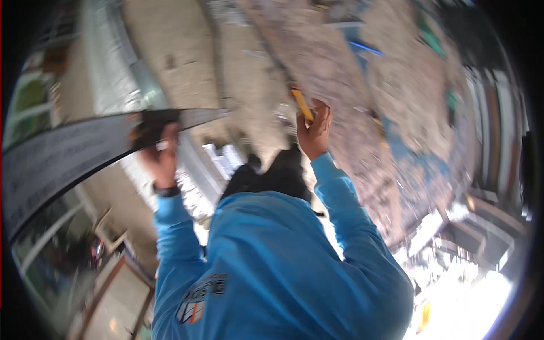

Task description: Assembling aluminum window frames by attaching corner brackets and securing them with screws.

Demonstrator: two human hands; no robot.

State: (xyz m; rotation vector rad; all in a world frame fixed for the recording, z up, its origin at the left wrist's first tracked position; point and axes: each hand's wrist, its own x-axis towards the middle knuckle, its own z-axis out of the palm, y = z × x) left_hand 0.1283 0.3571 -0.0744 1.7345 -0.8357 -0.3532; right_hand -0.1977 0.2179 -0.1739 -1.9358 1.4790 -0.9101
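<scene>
My left hand (161, 161), smeared by motion, is closed round a long flat grey profile (73, 144) with printing along its face. The profile runs from the left rim of the view to a narrow far end near the middle. A dark block-like patch (156, 126) shows on it at my grip; whether it is a separate part I cannot tell. My right hand (317, 130) is closed on a slim yellow tool (303, 105) with a reddish-orange tip, pointing away from me. Its exact kind is blurred. The two hands are well apart, in front of my body.
Long silvery wrapped lengths (110, 62) lie on the dusty floor (170, 34) to the left. A small stack of pale pieces (224, 158) lies near my feet. Framed panels (116, 300) stand at lower left. Upright profiles (498, 130) line the right side, and a blue strip (367, 49) lies far ahead.
</scene>
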